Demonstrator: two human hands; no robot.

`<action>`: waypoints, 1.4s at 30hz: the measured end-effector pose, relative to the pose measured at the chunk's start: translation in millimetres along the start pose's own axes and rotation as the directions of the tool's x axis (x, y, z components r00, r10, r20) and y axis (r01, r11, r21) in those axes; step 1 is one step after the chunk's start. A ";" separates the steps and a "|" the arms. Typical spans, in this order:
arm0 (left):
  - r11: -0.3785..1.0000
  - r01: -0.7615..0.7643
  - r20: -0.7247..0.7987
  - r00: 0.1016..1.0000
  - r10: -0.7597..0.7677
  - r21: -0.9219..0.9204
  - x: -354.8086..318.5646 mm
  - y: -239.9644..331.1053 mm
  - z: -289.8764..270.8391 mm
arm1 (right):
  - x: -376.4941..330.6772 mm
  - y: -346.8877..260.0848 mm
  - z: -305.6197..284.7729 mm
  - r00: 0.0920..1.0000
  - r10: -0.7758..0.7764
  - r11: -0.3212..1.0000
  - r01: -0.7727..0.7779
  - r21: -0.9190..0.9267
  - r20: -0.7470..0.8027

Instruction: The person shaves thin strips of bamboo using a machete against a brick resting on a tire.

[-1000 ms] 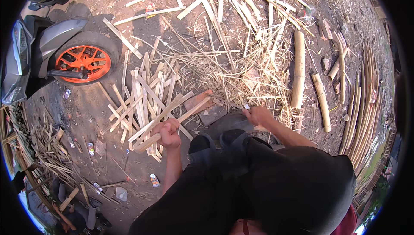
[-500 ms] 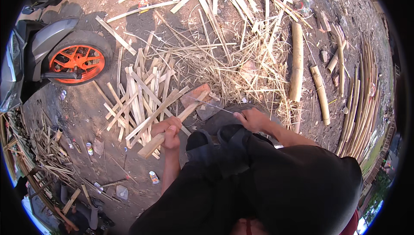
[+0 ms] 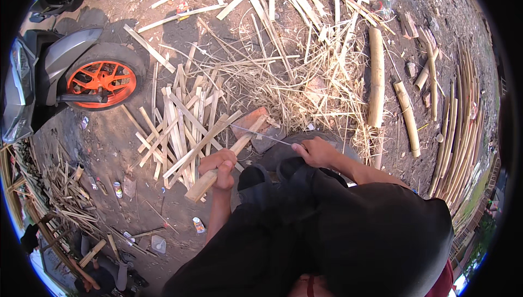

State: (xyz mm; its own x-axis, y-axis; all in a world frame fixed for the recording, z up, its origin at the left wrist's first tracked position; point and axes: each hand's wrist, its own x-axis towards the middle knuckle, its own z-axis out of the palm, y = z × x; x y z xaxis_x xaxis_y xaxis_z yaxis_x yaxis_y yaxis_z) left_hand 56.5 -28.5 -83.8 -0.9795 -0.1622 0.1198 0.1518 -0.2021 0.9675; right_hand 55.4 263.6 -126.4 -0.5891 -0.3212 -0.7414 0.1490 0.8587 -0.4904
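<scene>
A thick bamboo strip (image 3: 243, 143) slants over the ground before the person, its near end toward seven o'clock and its far end toward one o'clock, above a reddish brick (image 3: 250, 117). The left hand (image 3: 217, 167) is closed around it, nearer the low end. The right hand (image 3: 318, 151), at about three o'clock from the strip, is closed around the handle of a thin knife (image 3: 278, 141), whose blade runs back toward ten o'clock and crosses the strip; whether the edge touches, I can't tell.

As I judge it, plenty is already split: a jumbled pile of pale strips (image 3: 170, 117) lies just beside at ten o'clock, longer slats (image 3: 239, 7) lie well off at twelve, and a tangle of shavings (image 3: 294, 101) spreads at two. The strip in hand looks thick and unfinished, though how much has been pared off it I can't make out.

Farther out, a whole bamboo tube (image 3: 376, 79) lies at two o'clock and a shorter tube (image 3: 407, 118) near three, both uncut along their length. Beyond them is a row of long poles (image 3: 463, 128). A motorbike (image 3: 62, 57) with an orange-rimmed wheel stands at ten.
</scene>
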 end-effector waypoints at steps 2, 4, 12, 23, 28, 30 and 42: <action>1.000 -0.024 0.020 1.000 0.024 0.016 -2.3 3.4 8.9 | 2.4 20.4 7.1 0.992 0.125 0.992 -0.124 -0.012 0.008; 0.999 -0.044 0.023 0.999 0.043 0.025 -0.5 4.7 10.3 | 2.1 28.9 -7.3 0.986 0.168 0.985 -0.167 -0.047 0.003; 0.999 -0.021 0.040 0.999 0.020 0.031 -0.7 7.2 11.0 | -9.0 37.0 -9.1 0.973 0.229 0.972 -0.228 -0.051 0.014; 0.997 0.059 0.039 0.997 -0.061 0.043 -6.3 6.9 -0.5 | -14.2 38.9 -11.4 0.989 0.137 0.987 -0.132 -0.093 0.051; 1.000 0.012 0.009 1.000 -0.012 -0.009 2.6 8.0 -0.9 | 4.6 71.7 -4.3 0.988 0.143 0.979 -0.151 -0.138 -0.065; 0.997 0.046 -0.137 0.989 -0.055 -0.068 2.8 11.7 -18.0 | 9.2 72.5 -12.0 0.987 0.157 0.969 -0.161 -0.186 -0.033; 0.638 0.465 -0.632 0.774 0.043 0.614 66.6 123.7 -114.8 | 12.5 66.5 -13.9 0.983 0.139 0.989 -0.143 -0.027 -0.121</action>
State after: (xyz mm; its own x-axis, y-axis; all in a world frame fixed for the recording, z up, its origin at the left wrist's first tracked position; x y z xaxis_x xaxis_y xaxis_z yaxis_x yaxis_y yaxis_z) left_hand 25.3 -175.1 18.2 -0.6675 -0.7446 -0.0061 -0.4403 0.3882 0.8096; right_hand 46.9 322.2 -161.9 -0.6543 -0.1483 -0.7415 0.2099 0.9064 -0.3665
